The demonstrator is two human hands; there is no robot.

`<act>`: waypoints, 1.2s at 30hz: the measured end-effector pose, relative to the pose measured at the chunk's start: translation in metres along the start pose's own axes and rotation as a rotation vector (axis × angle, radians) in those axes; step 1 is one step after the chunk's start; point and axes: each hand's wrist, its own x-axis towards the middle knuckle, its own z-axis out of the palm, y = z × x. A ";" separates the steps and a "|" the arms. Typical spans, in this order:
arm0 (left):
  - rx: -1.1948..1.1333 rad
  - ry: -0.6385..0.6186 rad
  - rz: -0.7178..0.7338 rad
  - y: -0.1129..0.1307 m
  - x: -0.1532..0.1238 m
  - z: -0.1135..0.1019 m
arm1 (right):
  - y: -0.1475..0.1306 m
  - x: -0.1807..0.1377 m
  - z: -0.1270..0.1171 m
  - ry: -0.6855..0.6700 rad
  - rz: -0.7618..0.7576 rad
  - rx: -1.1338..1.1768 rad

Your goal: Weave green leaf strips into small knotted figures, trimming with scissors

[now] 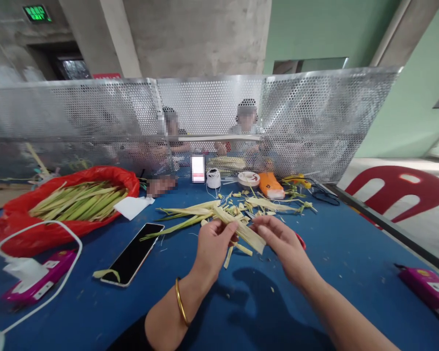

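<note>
My left hand (212, 246) pinches a pale, flat corn husk (251, 237) between thumb and fingers, above the blue table. Close to its right side, my right hand (283, 243) is closed around scissors, whose red handle (300, 242) shows past the hand. A grey blade tip lies near the husk's upper edge; most of the scissors is hidden by my fingers. Beneath and behind both hands lie loose husk strips (190, 210) and small cut scraps. A gold bangle (181, 302) circles my left wrist.
Left are a red plastic bag (12, 214) of green husks, a black-screened phone (135, 253) and a purple power strip (46, 278) with a white cable. Behind are white thread (213, 179), a tape roll (249, 178), an orange pack (270, 185) and a perforated metal screen (212, 107).
</note>
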 end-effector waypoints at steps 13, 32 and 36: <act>-0.102 0.197 0.131 0.008 0.016 -0.016 | 0.000 -0.003 0.004 -0.175 0.012 -0.152; -0.024 -0.125 -0.115 0.000 0.002 -0.001 | 0.007 -0.008 0.011 -0.068 -0.083 -0.192; -0.082 -0.040 -0.147 0.001 0.006 -0.005 | 0.001 -0.009 0.003 -0.018 -0.198 -0.264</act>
